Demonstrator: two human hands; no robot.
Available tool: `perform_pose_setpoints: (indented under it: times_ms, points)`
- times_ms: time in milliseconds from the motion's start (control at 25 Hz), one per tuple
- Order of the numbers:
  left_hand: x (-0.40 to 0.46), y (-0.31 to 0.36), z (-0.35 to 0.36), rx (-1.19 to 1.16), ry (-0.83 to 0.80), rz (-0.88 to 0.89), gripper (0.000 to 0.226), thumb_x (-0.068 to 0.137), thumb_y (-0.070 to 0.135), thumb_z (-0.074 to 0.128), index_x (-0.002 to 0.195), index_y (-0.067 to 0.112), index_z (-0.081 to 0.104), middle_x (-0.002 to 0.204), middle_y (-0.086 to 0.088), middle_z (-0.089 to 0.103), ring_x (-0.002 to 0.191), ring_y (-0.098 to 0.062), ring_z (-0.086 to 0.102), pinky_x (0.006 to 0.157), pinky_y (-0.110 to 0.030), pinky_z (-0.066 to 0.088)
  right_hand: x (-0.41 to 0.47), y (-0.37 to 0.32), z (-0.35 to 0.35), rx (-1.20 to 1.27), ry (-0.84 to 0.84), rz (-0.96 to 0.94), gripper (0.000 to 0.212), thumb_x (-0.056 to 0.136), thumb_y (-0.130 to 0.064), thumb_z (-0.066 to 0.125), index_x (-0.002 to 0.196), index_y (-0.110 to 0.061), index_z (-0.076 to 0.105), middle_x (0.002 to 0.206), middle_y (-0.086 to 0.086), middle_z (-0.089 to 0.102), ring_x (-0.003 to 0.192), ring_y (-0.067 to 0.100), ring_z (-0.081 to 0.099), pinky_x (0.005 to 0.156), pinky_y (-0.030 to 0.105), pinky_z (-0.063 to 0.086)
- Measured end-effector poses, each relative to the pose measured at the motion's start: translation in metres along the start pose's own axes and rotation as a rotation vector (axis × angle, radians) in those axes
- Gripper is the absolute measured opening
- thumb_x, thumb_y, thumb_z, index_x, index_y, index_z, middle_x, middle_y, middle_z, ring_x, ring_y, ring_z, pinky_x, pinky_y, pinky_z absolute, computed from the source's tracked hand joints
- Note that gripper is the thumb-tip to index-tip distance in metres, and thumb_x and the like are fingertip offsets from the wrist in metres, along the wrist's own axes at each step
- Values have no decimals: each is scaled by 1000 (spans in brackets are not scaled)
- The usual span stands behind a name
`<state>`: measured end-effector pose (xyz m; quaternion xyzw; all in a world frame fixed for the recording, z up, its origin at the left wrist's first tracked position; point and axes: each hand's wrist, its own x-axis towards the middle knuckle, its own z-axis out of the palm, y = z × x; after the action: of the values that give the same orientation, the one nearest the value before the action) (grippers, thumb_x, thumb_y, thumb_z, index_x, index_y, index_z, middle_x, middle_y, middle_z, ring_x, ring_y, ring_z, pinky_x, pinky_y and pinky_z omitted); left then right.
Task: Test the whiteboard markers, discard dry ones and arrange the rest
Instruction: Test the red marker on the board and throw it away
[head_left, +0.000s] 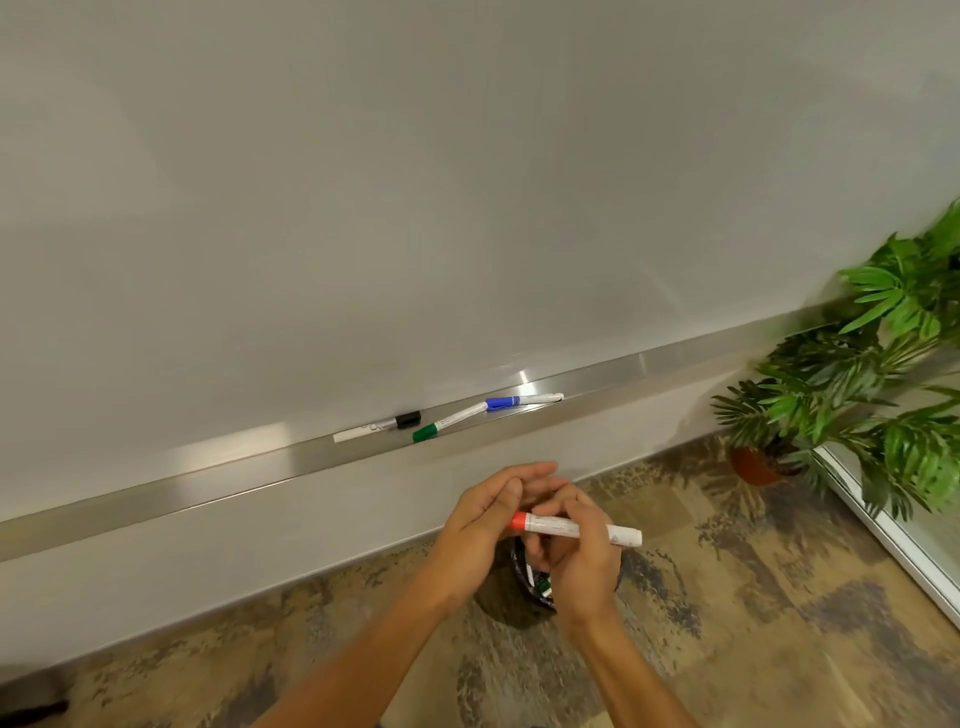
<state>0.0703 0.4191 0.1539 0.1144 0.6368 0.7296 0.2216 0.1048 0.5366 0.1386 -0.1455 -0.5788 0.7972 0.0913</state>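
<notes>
The red-capped marker (574, 529) lies crosswise in front of the person, above a dark bin (537, 584) on the floor; the right hand (579, 551) pinches its white barrel near the middle, while the left hand (485, 512) closes thumb and fingers round the cap end. It looks light, stiff and smooth, so I'd guess a firm hold on the barrel serves best; the cap probably needs a straight pull. Three more markers (452, 418) lie on the metal ledge (675, 358) under the whiteboard (363, 182).
</notes>
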Motion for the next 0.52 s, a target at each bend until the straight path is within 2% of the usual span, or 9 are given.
perform_pose_setpoints:
  times_ms: [120, 280, 400, 520]
  points:
    - [17, -2, 26, -14, 61, -3, 38, 106, 19, 30, 129, 11, 60, 122, -4, 70, 117, -20, 64, 101, -32, 50, 20, -13, -26, -25, -55, 17, 36, 89, -26, 41, 62, -10, 60, 50, 15, 47, 42, 21, 37, 45, 25, 26]
    - [36, -11, 40, 7, 132, -26, 37, 107, 25, 31, 129, 21, 61, 118, 0, 71, 112, -19, 66, 98, -35, 52, 38, -23, -40, -119, -125, 58, 33, 89, -29, 41, 64, -17, 60, 52, 11, 45, 45, 20, 35, 44, 29, 24]
    - [48, -23, 43, 33, 187, -73, 37, 107, 32, 31, 124, 31, 64, 117, 7, 70, 111, -15, 65, 98, -38, 53, 47, -18, -40, -209, -107, 54, 35, 94, -28, 41, 64, -15, 56, 50, 7, 41, 47, 20, 33, 45, 31, 24]
    - [55, -39, 34, 49, 204, -130, 36, 105, 40, 33, 124, 38, 63, 119, 10, 69, 111, -11, 65, 95, -36, 54, 56, -5, -40, -255, -89, 150, 36, 103, -22, 45, 74, -8, 61, 52, 1, 49, 49, 12, 42, 45, 27, 33]
